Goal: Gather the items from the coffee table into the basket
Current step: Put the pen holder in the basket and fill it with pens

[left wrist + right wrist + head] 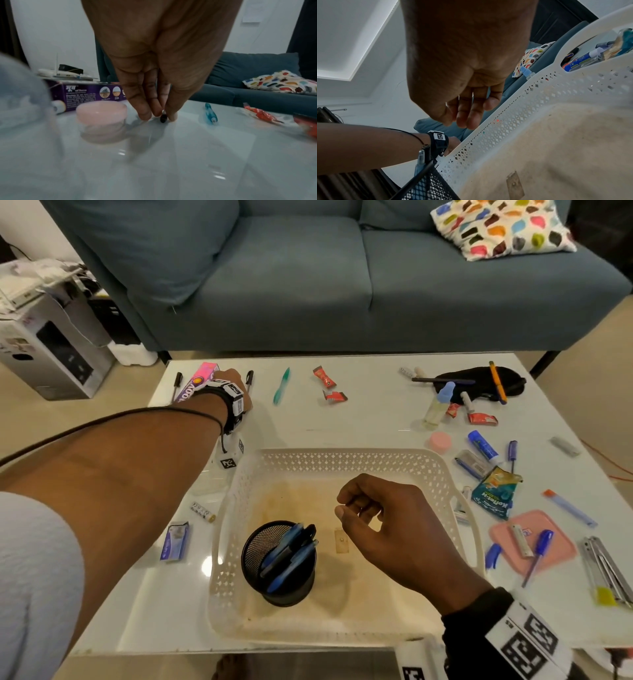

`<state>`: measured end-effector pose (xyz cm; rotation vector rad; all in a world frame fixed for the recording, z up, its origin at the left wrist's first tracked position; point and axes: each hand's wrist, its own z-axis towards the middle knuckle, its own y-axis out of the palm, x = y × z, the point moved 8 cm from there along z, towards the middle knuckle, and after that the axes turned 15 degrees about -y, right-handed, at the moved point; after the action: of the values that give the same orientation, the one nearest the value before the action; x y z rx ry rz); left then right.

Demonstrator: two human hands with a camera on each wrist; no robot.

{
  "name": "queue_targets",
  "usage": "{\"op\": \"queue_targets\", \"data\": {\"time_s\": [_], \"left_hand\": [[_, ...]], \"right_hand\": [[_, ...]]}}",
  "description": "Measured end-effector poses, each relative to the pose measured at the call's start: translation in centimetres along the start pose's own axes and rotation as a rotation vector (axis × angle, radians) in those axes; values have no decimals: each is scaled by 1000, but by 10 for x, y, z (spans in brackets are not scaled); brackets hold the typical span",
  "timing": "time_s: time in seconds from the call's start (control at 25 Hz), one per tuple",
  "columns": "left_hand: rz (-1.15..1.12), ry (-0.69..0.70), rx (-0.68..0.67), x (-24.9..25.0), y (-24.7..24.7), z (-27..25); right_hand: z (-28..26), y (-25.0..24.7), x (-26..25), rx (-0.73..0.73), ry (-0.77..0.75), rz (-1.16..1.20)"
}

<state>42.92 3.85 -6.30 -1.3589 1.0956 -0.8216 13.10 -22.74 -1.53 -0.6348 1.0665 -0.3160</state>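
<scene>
Only your left wrist view shows your left hand (154, 65) pinching the black pen (163, 119) beside a pink-lidded jar (102, 119), while your right hand (387, 529) hangs loosely curled and empty over the basket (342, 462).

the basket (342, 462) sits on the table (376, 419) before the sofa (291, 285); a pen holder (277, 563) stands in it.

We were in a home living room. A blue-grey sofa (291, 278) filled the top of the head view, with a white cushion printed in coloured leaf shapes (500, 227) in its upper right corner. Below it stood a low white glossy coffee table (376, 419) strewn with pens, sweets and toiletries. At the left edge a cardboard appliance box (51, 354) sat on the beige floor. In the right wrist view, upper left, we saw a recessed ceiling panel (351, 33).
</scene>
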Motion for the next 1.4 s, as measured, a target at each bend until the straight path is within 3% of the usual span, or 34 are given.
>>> {"op": "queue_targets", "data": {"time_s": [0.08,0.2,0.4,0.56,0.72,0.88,1.16,1.28,1.4], "left_hand": [[50,7,33,1,0,-9],[25,-27,-25,-12,-1,-15],[-417,-41,-29,-32,-61,-36],[-955,-9,-10,-60,-103,-143],[-1185,135,-155,-67,-74,-271],[-1179,178,-219,-55,-34,-312],[-1027,401,-185,-38,-26,-326],[-1027,418,-184,-41,-27,-326],[-1111,333,-150,-61,-32,-313]], "right_hand": [[1,0,2,0,6,6],[1,2,2,-8,11,19],[-1,2,3,6,34,39],[-1,1,3,27,25,50],[-1,-2,0,78,55,88],[9,2,-8,190,116,224],[17,-12,-16,368,183,401],[17,-14,-20,402,152,394],[18,-19,-34,414,83,342]]}}
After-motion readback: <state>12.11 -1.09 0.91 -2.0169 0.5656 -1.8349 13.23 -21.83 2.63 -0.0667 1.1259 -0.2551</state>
